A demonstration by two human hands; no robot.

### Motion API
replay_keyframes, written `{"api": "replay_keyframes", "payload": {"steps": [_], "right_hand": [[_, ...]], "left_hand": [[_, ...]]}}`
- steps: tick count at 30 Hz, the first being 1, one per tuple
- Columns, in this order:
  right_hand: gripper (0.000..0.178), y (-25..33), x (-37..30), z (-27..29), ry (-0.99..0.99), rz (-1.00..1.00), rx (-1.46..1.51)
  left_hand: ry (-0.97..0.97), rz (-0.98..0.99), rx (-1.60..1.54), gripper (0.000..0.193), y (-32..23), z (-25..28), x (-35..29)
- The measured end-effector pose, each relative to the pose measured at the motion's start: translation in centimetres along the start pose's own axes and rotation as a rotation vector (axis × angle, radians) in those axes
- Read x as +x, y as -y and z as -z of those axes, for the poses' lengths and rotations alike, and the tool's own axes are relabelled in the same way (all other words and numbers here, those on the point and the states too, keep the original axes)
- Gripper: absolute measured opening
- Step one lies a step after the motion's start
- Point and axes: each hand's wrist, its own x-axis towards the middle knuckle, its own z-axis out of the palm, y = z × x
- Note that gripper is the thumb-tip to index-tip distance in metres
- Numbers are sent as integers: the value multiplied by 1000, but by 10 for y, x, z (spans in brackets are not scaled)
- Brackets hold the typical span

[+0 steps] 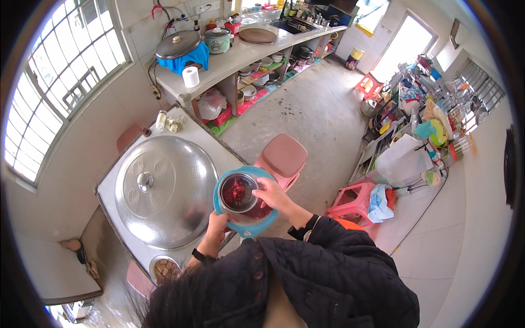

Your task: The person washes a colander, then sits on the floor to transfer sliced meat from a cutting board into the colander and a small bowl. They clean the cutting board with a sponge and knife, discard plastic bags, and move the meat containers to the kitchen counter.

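Observation:
A blue plastic basin (250, 229) is at the right edge of the table, with dark red matter partly visible inside. Over it sits a round stainless steel bowl (223, 192) with a small heap of wet, dark red pieces (236, 189) in it; I cannot make out what they are. My left hand (217, 223) is closed on the basin's lower left rim. My right hand (272, 195) grips the steel bowl's right rim, thumb and fingers bent over the edge. Whether the bowl rests on the basin's contents or is held up, I cannot tell.
A large domed metal cover (167, 218) takes up most of the table (112, 191). Just beyond the basin stands a pink plastic stool (281, 156). A small bowl of brownish pieces (164, 268) is by the near table edge. A counter (229, 61) runs along the back wall.

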Motion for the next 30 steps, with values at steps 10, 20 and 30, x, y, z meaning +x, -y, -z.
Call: {"api": "replay_keyframes", "payload": {"steps": [10,20,30], "right_hand": [[32,11,26,75,-134,184,-114],[28,-103,60,336,-600,135,-12],[43,-145,80,531,-235,-290,575]], "left_hand": [[44,45,27,31,-21,-68,50],[1,98,55,16,-18,-267,131],[166,116,7,24,-46,-487,208]]}}
